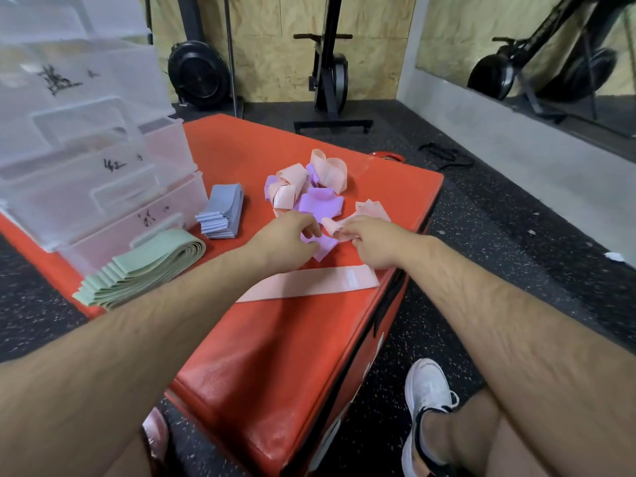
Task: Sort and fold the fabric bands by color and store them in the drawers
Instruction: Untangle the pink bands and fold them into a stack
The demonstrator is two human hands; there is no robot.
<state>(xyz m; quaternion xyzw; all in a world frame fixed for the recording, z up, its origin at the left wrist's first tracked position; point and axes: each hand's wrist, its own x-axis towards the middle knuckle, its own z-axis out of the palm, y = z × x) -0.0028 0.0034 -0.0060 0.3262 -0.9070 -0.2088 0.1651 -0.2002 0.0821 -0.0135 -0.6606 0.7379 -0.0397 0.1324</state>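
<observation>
A loose heap of pink and purple bands lies on the red padded box. My left hand has curled fingers over a purple band. My right hand pinches a crumpled pink band. One pink band lies flat in front of both hands. A folded stack of green bands and a folded stack of blue-grey bands sit by the clear plastic drawers at the left.
The drawer unit stands on the box's left end with its drawers pulled out stepwise. Around the box is black speckled floor. Exercise machines stand at the back wall. My white shoe is on the floor at the lower right.
</observation>
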